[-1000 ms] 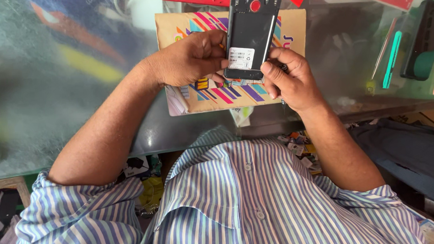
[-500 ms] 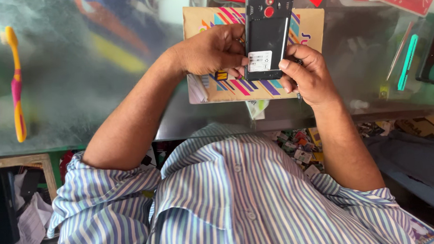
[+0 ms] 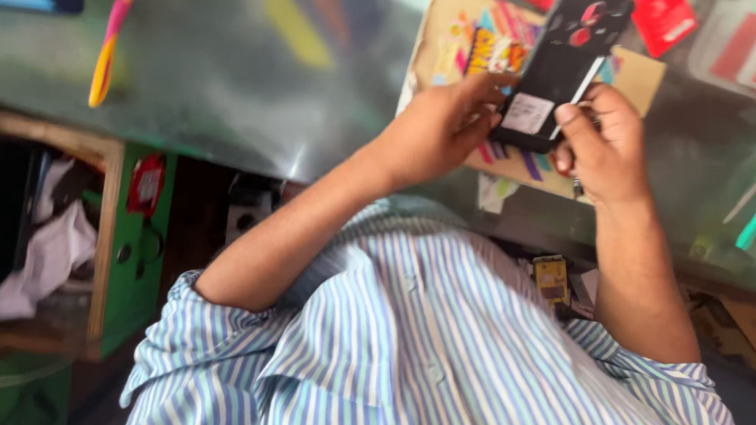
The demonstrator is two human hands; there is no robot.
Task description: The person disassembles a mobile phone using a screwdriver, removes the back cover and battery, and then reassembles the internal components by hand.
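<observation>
Both bare forearms raised and converging, left hand fingers curled in grip, right hand clasping, thumb extended upward

A small white rectangular label sits on the black back of the opened phone body, low on it, between the left hand and the right hand, just beside the right thumb tip; under both hands lies a flat tan cardboard package printed with bright stripes of pink, yellow, blue and purple, its colours showing above the left hand's fingers and below the phone; beyond the right hand, further up the glass, a red rectangular packet with a white strip lies tilted; far left of the left hand, a round red label sits on the green cabinet front.
</observation>
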